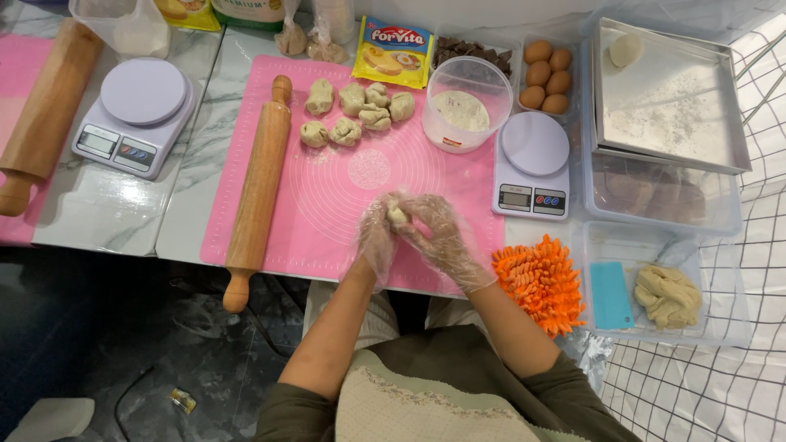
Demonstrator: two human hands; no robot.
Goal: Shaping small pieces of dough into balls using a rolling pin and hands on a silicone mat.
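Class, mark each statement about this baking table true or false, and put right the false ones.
1. Both gloved hands, left hand and right hand, hold one dough piece. True.
2. The rolling pin on the pink mat lies right of the hands. False: it lies to their left.
3. Six eggs sit in a tray. True.
4. The round flour tub stands on a scale. False: it stands beside the scale, whose plate is bare.
5. The orange cloth lies on the mat. False: it lies right of it.

Yellow flat packet (394,52) far centre w/ red label; scale screens (98,141) left, (516,197) right; yellow bags (188,11) far left.
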